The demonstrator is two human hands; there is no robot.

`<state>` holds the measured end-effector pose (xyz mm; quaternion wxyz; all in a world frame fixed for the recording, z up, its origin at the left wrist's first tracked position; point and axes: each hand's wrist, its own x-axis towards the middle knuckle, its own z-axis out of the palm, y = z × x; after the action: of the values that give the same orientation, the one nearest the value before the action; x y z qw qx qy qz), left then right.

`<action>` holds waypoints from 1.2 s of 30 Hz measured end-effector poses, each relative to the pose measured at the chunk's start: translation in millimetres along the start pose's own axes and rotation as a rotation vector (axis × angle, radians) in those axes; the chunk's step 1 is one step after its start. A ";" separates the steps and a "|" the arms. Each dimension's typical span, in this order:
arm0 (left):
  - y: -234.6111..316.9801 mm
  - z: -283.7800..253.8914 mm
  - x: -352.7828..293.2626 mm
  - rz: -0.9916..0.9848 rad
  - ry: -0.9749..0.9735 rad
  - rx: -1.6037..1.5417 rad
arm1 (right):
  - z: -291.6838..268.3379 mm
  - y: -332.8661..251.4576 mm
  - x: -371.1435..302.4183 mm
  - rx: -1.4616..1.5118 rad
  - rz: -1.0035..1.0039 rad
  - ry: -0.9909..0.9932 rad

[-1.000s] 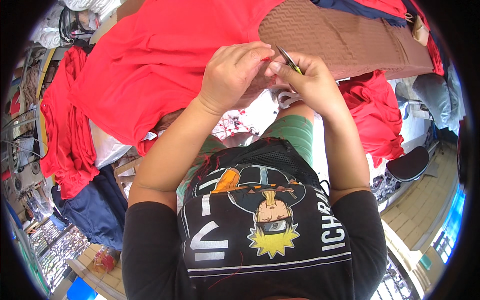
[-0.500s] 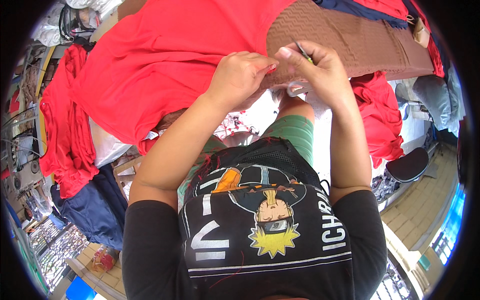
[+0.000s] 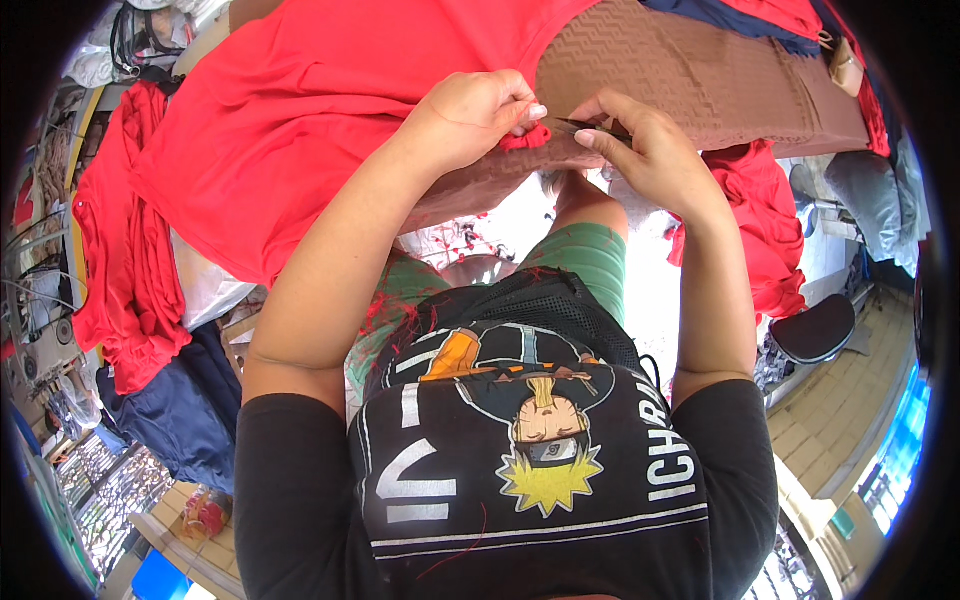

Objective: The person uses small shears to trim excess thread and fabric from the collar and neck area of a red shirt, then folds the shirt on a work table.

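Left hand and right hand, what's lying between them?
In the head view: a bunched bit of red cloth at the left hand and a dark blade at the right hand, with brown patterned fabric behind.

red fabric (image 3: 340, 95) on brown-covered surface (image 3: 690, 85)

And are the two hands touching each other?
Apart. The head view shows brown fabric in the gap between the left hand and right hand.
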<state>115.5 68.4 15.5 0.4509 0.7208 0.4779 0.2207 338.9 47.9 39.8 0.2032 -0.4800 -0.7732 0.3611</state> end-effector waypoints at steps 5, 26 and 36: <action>0.9 0.7 0.5 0.019 -0.005 0.037 | 2.9 -1.7 5.2 -0.053 -0.057 -0.015; 18.8 11.6 -7.1 0.091 0.102 0.350 | -2.0 -9.0 16.1 -0.240 -0.149 -0.100; 70.8 -64.0 -100.2 0.218 -0.158 0.651 | -20.2 -7.5 -11.0 -0.066 -0.022 0.079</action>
<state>57.6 -2.1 119.5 0.2070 0.8884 0.4071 0.0473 352.8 43.4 59.1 0.2216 -0.4917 -0.7813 0.3141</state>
